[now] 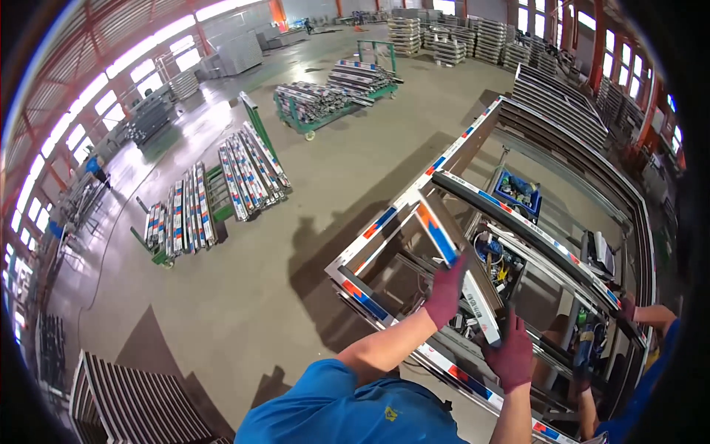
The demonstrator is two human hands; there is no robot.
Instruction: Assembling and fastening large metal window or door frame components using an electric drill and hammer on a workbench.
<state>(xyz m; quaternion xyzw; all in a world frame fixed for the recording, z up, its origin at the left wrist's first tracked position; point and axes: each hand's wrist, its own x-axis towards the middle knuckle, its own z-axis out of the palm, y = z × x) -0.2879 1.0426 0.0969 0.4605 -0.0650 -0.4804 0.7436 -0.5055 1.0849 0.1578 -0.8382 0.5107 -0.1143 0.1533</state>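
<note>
A short window-frame profile (436, 231), white with orange and blue film on its face, slants across a large window frame (379, 223). My left hand (447, 294), in a maroon work glove, is closed around the middle of this profile. My right hand (512, 354), gloved alike, is at the profile's lower end, which sits between its thumb and fingers. Beneath both hands lies the large frame, its outer bars and crossbar (510, 213) covered in the same striped film. The profile's edge partly hides behind my gloves.
A co-worker's gloved hand (629, 308) rests on the frame's right side. Under the frame are a blue crate (518, 194) and several tools. Profile-loaded green carts (220, 177) stand to the left; another cart (325, 127) is farther back. A stack of frames (140, 396) stands lower left.
</note>
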